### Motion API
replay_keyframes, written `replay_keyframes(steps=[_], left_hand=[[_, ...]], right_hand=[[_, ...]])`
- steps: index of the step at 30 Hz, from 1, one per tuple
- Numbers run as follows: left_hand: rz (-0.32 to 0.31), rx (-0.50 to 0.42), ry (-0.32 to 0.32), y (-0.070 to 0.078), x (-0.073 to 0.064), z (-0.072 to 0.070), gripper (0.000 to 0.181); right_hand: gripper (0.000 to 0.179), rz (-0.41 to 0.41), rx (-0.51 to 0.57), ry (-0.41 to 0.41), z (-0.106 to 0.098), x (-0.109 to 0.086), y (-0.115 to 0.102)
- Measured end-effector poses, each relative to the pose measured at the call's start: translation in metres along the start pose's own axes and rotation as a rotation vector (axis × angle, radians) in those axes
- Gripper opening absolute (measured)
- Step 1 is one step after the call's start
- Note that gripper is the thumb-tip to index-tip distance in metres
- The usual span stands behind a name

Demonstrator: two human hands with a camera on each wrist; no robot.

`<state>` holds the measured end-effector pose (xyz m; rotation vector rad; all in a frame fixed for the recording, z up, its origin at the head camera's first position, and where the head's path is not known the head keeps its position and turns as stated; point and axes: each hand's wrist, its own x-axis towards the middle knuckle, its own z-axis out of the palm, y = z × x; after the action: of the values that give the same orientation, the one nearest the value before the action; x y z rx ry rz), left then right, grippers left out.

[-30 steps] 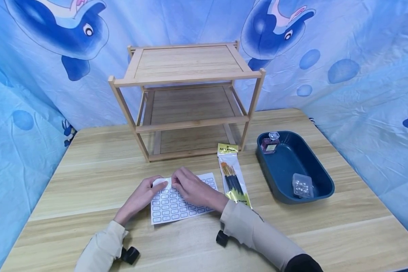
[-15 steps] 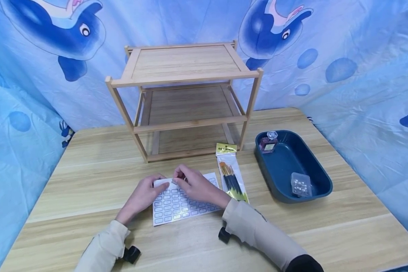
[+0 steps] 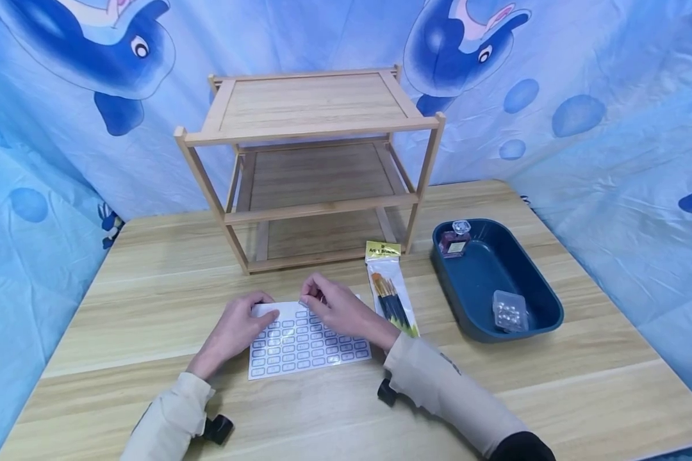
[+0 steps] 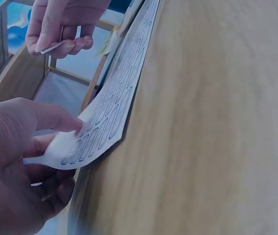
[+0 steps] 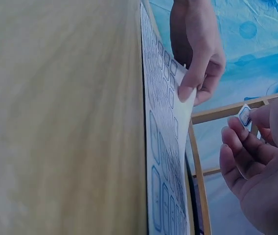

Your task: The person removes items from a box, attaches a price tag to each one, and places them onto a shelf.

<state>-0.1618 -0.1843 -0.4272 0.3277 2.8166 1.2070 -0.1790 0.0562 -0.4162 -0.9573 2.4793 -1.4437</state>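
A white sticker sheet [image 3: 300, 346], printed with rows of small blue-framed labels, lies on the table before me. My left hand [image 3: 236, 326] pinches its upper left corner between thumb and fingers, and in the left wrist view that corner curls up off the wood. Just above the sheet, my right hand [image 3: 337, 307] holds one small sticker [image 5: 245, 115] between thumb and forefinger. In the right wrist view the sticker's blue frame shows, and its other fingers curl loosely below. A gap in the top row of labels shows bare white backing near the left thumb.
A three-tier wooden shelf [image 3: 317, 208] stands at the back. Right of the sheet lies a packet of artist brushes [image 3: 389, 294]. A dark blue basin [image 3: 484, 269] at right holds a perfume bottle [image 3: 454, 240] and a clear box [image 3: 510, 312] of small silvery pieces.
My right hand has come away from the sheet's corner, up and to the right, with a small sticker peeled off. The left hand keeps its grip; the sheet has shifted slightly left.
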Motion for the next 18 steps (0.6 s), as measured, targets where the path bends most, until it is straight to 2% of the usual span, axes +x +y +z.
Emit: replay_keyframes(steps=[4,8,11,15,18], left_hand=[[0.031,0.045,0.032,-0.001,0.001,0.002,0.020],[0.066,0.068,0.107,0.001,0.000,0.004,0.031],[0.107,-0.026,0.117,0.008,-0.001,0.009,0.024],[0.196,-0.162,0.068,0.024,-0.002,0.018,0.015],[0.222,-0.212,0.054,0.035,-0.002,0.025,0.016]], right_hand=[[0.004,0.006,-0.010,0.006,-0.004,-0.002,0.001],[0.007,0.008,-0.020,0.007,-0.007,-0.004,0.001],[0.007,0.006,-0.021,0.006,-0.009,-0.006,0.002],[0.004,-0.001,-0.016,0.006,-0.009,-0.008,0.002],[0.004,-0.007,-0.022,0.010,-0.010,-0.009,0.002]])
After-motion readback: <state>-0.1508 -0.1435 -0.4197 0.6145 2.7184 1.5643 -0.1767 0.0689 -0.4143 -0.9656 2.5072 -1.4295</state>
